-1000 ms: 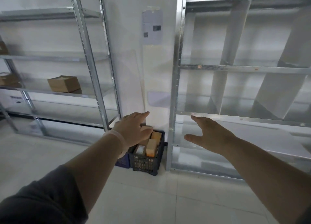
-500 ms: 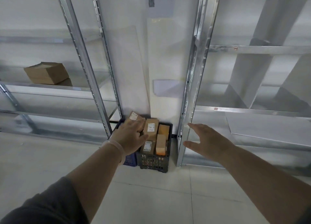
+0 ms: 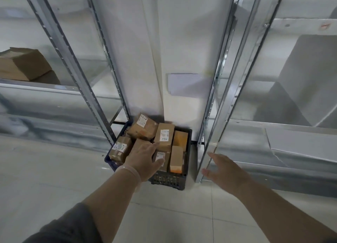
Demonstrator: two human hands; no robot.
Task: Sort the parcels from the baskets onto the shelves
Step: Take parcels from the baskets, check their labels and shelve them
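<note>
A dark plastic basket (image 3: 169,180) stands on the floor between two metal shelf units, with a blue basket (image 3: 111,161) beside it on the left. Several brown cardboard parcels with white labels fill them, among them a tall labelled parcel (image 3: 164,137) and a tilted one (image 3: 143,127) at the back. My left hand (image 3: 143,160) reaches over the parcels with fingers stretched out, holding nothing. My right hand (image 3: 221,169) hovers open to the right of the dark basket, in front of the right shelf's post.
The left shelf unit (image 3: 60,89) carries a brown box (image 3: 21,64) on a middle level. The right shelf unit (image 3: 284,133) has white dividers and a white sheet on its lower level. A white wall panel stands behind the baskets. Pale floor tiles lie in front.
The view has closed in on the baskets and tipped downward. My left hand has come lower over the parcels; my right hand stays open beside the right shelf post.
</note>
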